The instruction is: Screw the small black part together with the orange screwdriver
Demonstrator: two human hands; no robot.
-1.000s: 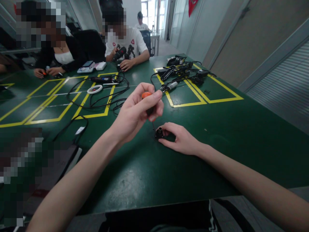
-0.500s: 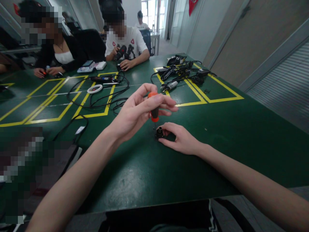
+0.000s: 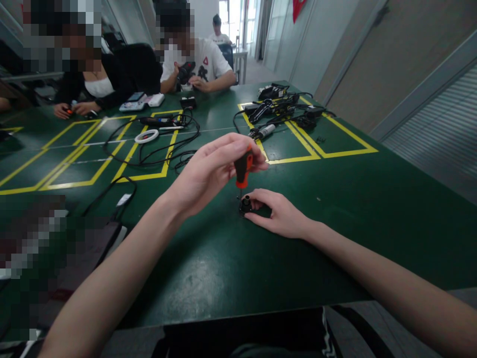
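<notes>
My left hand (image 3: 216,166) is closed around the handle of a screwdriver (image 3: 242,171) with black and orange grips. The screwdriver stands nearly upright, and its thin shaft runs down to a small black part (image 3: 245,205) on the green table. That part has a short round tube sticking up; where exactly the tip meets it is too small to tell. From the right, my right hand (image 3: 274,211) pinches the black part between thumb and fingers and steadies it on the tabletop.
Yellow tape (image 3: 149,176) marks boxes on the green table (image 3: 335,223). Black cables and adapters (image 3: 276,107) lie at the back right. A white ring (image 3: 146,136), a dark tool (image 3: 158,122) and looped cable lie at the back left. Co-workers sit across the table.
My left fingers have curled in around the screwdriver handle, which has turned. My right hand and the black part stay put. The co-worker opposite has drawn a hand back from a black block.
</notes>
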